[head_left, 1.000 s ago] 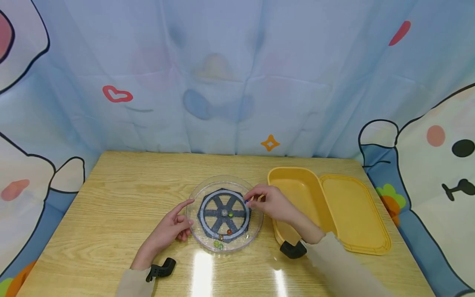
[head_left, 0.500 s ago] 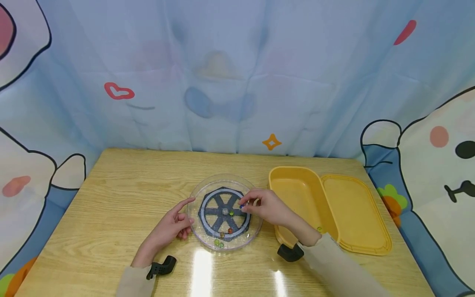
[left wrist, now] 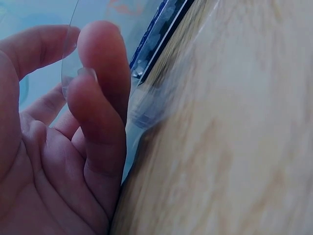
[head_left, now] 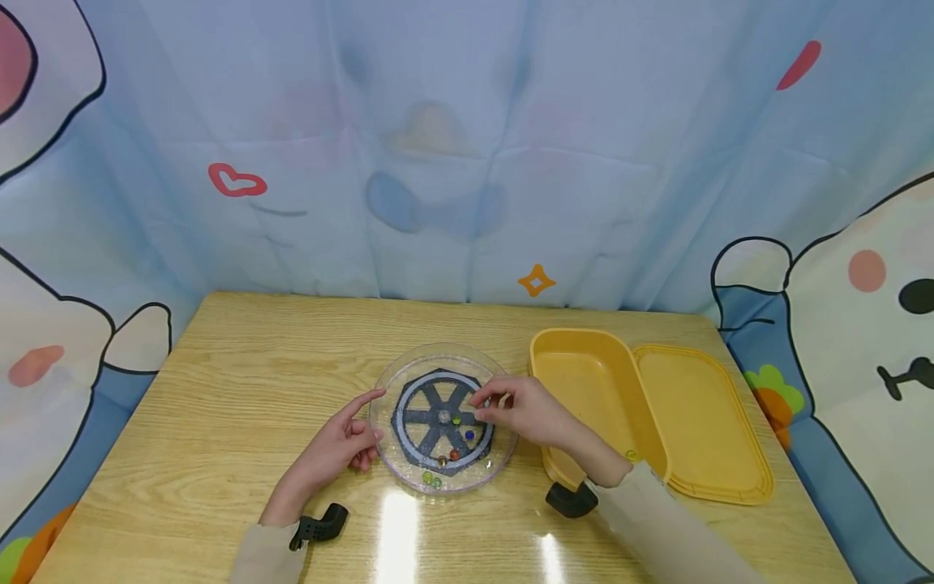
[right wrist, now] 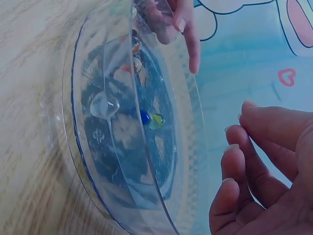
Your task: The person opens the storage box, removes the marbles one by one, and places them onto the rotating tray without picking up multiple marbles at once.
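Note:
A clear round bowl (head_left: 503,466) sits mid-table, with a dark six-spoked wheel pattern (head_left: 419,417) showing in it. Several glass marbles lie inside, among them a blue marble (head_left: 470,435), a green marble (head_left: 456,420) and a red-orange marble (head_left: 454,455). At the bowl's left rim, my left hand (head_left: 339,442) holds the edge, its index finger stretched along it; the left wrist view shows the other fingers (left wrist: 100,122) curled by the outer wall. Over the bowl's right side hovers my right hand (head_left: 527,408). Its fingertips (right wrist: 232,147) are bent loosely, with nothing visible between them.
Right of the bowl stands a yellow box (head_left: 576,365), a yellow-green marble (head_left: 631,456) inside it, partly beside my right sleeve. Its yellow lid (head_left: 704,422) lies against its right side. A printed curtain (head_left: 328,162) hangs behind the wooden table (head_left: 277,357).
My right hand has shifted slightly left over the bowl and let go of the blue marble, which now lies on the wheel pattern. The left hand keeps its place at the rim.

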`<state>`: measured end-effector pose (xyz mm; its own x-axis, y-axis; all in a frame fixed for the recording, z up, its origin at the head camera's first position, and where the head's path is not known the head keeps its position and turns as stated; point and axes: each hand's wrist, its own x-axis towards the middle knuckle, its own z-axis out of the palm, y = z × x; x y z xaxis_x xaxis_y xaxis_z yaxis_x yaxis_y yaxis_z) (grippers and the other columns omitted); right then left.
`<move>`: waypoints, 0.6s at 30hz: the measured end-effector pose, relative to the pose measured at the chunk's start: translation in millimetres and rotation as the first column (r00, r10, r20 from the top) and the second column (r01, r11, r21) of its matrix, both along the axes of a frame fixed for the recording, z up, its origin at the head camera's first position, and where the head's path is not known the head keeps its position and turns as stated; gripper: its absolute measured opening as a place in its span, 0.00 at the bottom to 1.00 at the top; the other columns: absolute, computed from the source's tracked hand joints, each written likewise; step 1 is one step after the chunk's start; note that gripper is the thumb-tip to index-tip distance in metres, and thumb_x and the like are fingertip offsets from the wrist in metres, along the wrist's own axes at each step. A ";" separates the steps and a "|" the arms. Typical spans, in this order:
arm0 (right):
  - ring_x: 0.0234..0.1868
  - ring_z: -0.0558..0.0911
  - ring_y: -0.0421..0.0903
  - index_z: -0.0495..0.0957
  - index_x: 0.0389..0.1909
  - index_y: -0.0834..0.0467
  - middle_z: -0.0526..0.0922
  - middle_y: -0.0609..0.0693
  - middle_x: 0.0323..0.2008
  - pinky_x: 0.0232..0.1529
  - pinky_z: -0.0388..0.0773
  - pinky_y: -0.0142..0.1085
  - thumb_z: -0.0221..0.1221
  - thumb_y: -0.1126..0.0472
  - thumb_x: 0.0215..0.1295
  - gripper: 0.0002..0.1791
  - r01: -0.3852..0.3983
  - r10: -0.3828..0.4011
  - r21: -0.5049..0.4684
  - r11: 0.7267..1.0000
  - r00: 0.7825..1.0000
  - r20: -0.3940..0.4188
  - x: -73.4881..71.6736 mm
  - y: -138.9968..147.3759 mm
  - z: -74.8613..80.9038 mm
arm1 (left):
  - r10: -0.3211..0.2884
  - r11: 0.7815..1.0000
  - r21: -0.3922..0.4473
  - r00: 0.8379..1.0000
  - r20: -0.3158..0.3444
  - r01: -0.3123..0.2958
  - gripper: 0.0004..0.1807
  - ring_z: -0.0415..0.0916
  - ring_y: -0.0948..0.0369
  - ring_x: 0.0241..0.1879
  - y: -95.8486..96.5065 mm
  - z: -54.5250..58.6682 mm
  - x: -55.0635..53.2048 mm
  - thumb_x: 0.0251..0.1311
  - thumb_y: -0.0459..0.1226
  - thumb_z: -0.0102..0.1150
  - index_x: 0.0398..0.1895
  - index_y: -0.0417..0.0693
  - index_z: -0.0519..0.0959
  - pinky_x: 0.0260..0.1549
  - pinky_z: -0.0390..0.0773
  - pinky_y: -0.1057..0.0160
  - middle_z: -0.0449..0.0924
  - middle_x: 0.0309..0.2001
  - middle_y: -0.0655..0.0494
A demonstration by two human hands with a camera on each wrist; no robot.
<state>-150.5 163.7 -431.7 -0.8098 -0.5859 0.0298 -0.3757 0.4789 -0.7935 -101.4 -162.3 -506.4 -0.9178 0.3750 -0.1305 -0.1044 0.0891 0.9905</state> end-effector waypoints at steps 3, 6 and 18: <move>0.34 0.77 0.43 0.86 0.43 0.57 0.82 0.41 0.35 0.32 0.76 0.34 0.65 0.61 0.66 0.07 0.014 -0.014 0.009 1.000 1.000 0.013 -2.1 3.0 2.3 | 0.003 1.000 0.002 1.000 0.001 -0.003 0.37 0.74 0.61 0.20 -0.6 -0.3 0.0 0.71 0.35 0.56 0.79 0.54 0.54 0.21 0.78 0.63 0.78 0.26 0.47; 0.35 0.78 0.44 0.86 0.43 0.55 0.83 0.42 0.36 0.32 0.76 0.35 0.64 0.62 0.67 0.06 0.028 -0.028 0.001 1.000 1.000 0.011 -4.7 7.6 6.4 | 0.007 1.000 0.002 1.000 0.003 -0.007 0.36 0.74 0.60 0.20 -1.2 -0.8 -0.1 0.71 0.35 0.56 0.79 0.55 0.54 0.21 0.78 0.63 0.78 0.26 0.47; 0.35 0.79 0.46 0.86 0.43 0.58 0.84 0.47 0.38 0.34 0.78 0.34 0.65 0.63 0.66 0.07 0.153 -0.153 -0.012 0.988 0.988 -0.023 -16.7 46.7 12.9 | 0.008 1.000 -0.011 1.000 0.001 -0.008 0.35 0.74 0.60 0.21 -1.8 -4.0 -1.7 0.71 0.35 0.57 0.78 0.57 0.56 0.21 0.77 0.64 0.77 0.26 0.46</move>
<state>-167.2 210.5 -418.8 -0.8890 -0.4546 0.0549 -0.3170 0.5245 -0.7902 -103.1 -164.2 -510.4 -0.9204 0.3665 -0.1360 -0.1065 0.0995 0.9893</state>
